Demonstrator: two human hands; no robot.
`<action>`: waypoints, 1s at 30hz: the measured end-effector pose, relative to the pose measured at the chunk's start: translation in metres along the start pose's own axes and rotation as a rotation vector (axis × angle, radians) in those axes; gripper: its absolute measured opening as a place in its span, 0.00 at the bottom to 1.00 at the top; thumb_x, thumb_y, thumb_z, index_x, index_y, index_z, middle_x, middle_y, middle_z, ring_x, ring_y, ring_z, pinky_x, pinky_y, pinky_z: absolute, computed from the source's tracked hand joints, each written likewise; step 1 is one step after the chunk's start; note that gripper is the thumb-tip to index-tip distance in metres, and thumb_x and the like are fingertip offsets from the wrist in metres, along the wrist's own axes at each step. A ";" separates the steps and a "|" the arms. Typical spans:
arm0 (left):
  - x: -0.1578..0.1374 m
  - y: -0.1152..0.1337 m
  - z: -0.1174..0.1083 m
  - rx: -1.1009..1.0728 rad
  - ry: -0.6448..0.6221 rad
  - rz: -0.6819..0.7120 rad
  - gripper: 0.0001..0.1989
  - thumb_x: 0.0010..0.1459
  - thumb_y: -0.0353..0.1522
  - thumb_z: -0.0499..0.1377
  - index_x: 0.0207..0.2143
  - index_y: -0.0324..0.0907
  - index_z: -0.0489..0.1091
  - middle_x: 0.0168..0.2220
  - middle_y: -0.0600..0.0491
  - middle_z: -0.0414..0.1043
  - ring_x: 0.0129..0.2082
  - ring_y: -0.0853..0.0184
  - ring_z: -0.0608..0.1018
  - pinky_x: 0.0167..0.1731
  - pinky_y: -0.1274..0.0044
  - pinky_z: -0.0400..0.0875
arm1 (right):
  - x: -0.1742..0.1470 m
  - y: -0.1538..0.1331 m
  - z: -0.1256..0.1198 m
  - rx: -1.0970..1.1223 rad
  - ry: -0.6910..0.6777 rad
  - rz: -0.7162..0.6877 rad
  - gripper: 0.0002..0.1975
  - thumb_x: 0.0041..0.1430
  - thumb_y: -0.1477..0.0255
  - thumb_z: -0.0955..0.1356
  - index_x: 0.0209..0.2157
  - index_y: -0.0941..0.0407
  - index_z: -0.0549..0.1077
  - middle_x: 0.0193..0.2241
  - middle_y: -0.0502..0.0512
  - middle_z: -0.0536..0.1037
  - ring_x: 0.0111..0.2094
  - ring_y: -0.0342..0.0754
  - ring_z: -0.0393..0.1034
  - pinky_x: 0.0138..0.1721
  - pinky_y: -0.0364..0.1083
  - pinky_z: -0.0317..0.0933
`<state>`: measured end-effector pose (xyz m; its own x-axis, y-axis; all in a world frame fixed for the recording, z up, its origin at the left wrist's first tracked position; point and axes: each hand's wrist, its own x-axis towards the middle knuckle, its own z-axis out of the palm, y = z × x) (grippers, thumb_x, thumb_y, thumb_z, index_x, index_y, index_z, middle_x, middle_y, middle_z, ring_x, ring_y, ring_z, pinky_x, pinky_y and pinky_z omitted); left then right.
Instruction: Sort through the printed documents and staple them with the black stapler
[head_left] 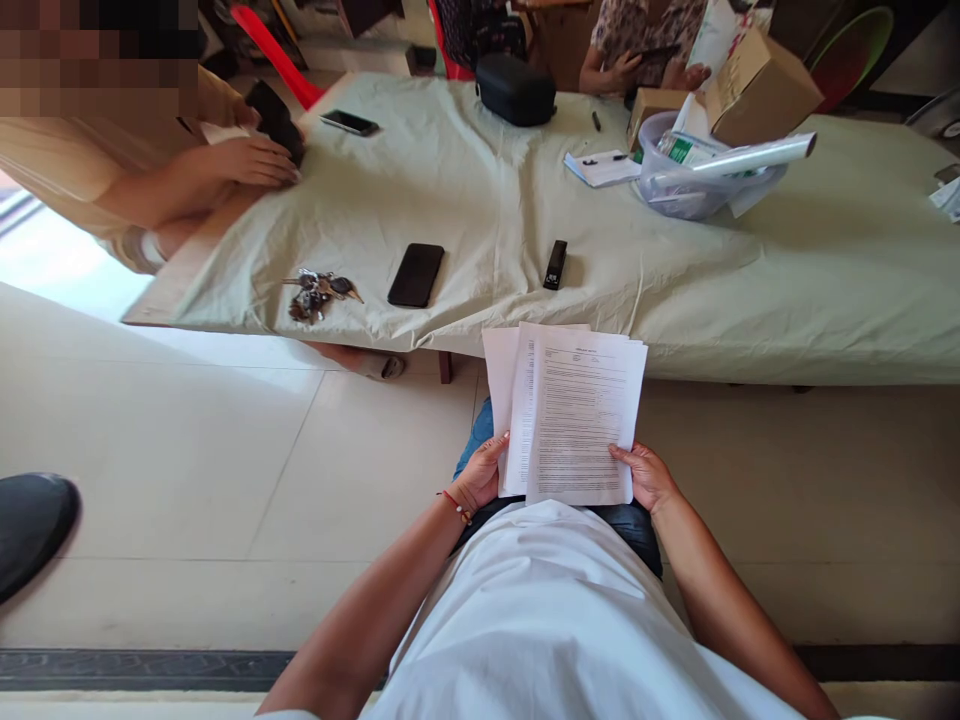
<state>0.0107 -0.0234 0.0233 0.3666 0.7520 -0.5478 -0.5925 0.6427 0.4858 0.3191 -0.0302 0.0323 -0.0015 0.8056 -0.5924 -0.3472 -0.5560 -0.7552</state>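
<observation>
Several loose printed sheets of paper are held in a fanned stack above my lap, their far ends at the table's near edge. My left hand grips the left side of the stack, thumb on top. On the right edge, my right hand pinches the sheets, with its thumb over the printed top page. The fingers beneath the paper are hidden. Past the sheets, a small black stapler lies on the cloth-covered table.
A black phone and a bunch of keys lie near the front edge. Farther back are another phone, a black case, a notepad and a plastic basket by a cardboard box. People sit at the left and far sides.
</observation>
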 end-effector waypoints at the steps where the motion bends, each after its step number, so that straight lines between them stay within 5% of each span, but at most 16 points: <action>1: 0.000 0.000 0.001 0.016 0.018 0.014 0.27 0.48 0.45 0.78 0.45 0.37 0.81 0.43 0.40 0.85 0.51 0.46 0.85 0.55 0.58 0.80 | -0.001 -0.002 0.001 -0.002 -0.001 -0.001 0.28 0.34 0.60 0.86 0.38 0.54 0.84 0.41 0.61 0.88 0.45 0.62 0.85 0.57 0.60 0.76; 12: -0.007 0.000 0.019 0.119 0.041 0.084 0.24 0.36 0.37 0.83 0.35 0.42 0.81 0.33 0.46 0.85 0.46 0.46 0.87 0.45 0.62 0.84 | -0.002 0.000 0.004 -0.148 0.084 -0.157 0.29 0.38 0.52 0.84 0.39 0.54 0.84 0.37 0.57 0.88 0.44 0.61 0.84 0.56 0.60 0.74; 18: -0.002 -0.003 0.013 0.086 0.115 0.106 0.26 0.36 0.42 0.83 0.35 0.40 0.80 0.33 0.46 0.85 0.39 0.50 0.87 0.41 0.63 0.83 | 0.002 -0.001 -0.015 -0.221 0.169 -0.291 0.23 0.42 0.54 0.83 0.36 0.53 0.84 0.35 0.55 0.88 0.44 0.61 0.84 0.50 0.58 0.77; 30: -0.004 -0.003 0.013 0.046 0.148 0.127 0.29 0.37 0.40 0.83 0.41 0.39 0.82 0.39 0.45 0.86 0.35 0.58 0.85 0.39 0.67 0.81 | -0.016 -0.030 -0.077 0.168 0.425 -0.384 0.25 0.37 0.65 0.85 0.41 0.49 0.84 0.42 0.51 0.88 0.40 0.51 0.85 0.45 0.46 0.81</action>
<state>0.0203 -0.0266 0.0327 0.1798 0.8000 -0.5725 -0.5923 0.5527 0.5863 0.4014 -0.0416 0.0429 0.5170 0.7708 -0.3722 -0.3921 -0.1732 -0.9035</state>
